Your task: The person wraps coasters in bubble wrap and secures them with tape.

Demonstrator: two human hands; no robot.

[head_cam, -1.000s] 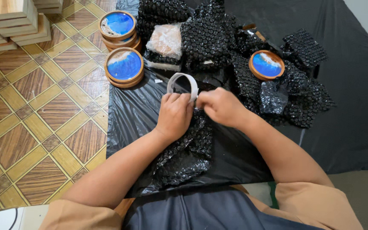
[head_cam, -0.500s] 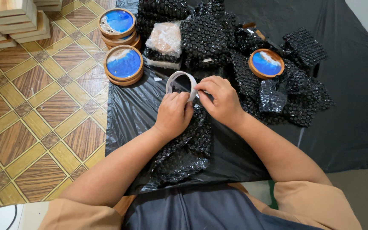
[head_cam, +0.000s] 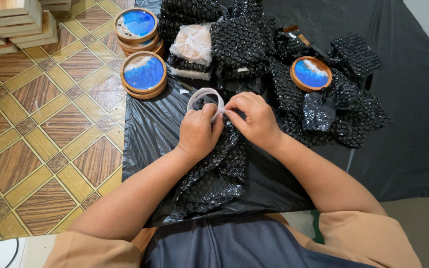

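Tape roll [head_cam: 205, 100] sits upright between both hands, just above the black bubble wrap piece [head_cam: 218, 171] in the middle of the black plastic sheet [head_cam: 150, 134]. Left hand [head_cam: 198, 132] fingers curled around the roll's lower rim, gripping it. Right hand [head_cam: 254, 118] thumb and forefinger pressed together at the roll's right edge, pinching what looks like the tape end; the tape itself is too thin to make out. Beyond the roll: heap of wrapped bubble wrap bundles [head_cam: 242, 34], one clear-wrapped bundle [head_cam: 193, 44]. Left of the roll: stacked round blue coasters [head_cam: 144, 74]; another coaster [head_cam: 311, 73] right of it. Wooden blocks [head_cam: 8, 22] far left on the tiled floor [head_cam: 31, 129]. Risk: tape end could slip back onto the roll or stick to itself if the pinch loosens; the loose wrap under the wrists could unfold.
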